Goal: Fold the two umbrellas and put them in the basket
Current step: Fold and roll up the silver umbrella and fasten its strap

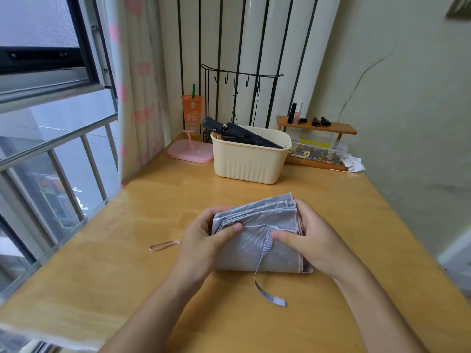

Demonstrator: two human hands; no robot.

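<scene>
Both hands grip the grey umbrella, which lies collapsed on the wooden surface close to the person. The left hand pinches the folded pleats at one end with its thumb on top; the right hand clasps the other side, thumb pressed beside the closure strap that trails loose toward the person. Farther back stands the cream basket, with the black umbrella folded and leaning inside it.
</scene>
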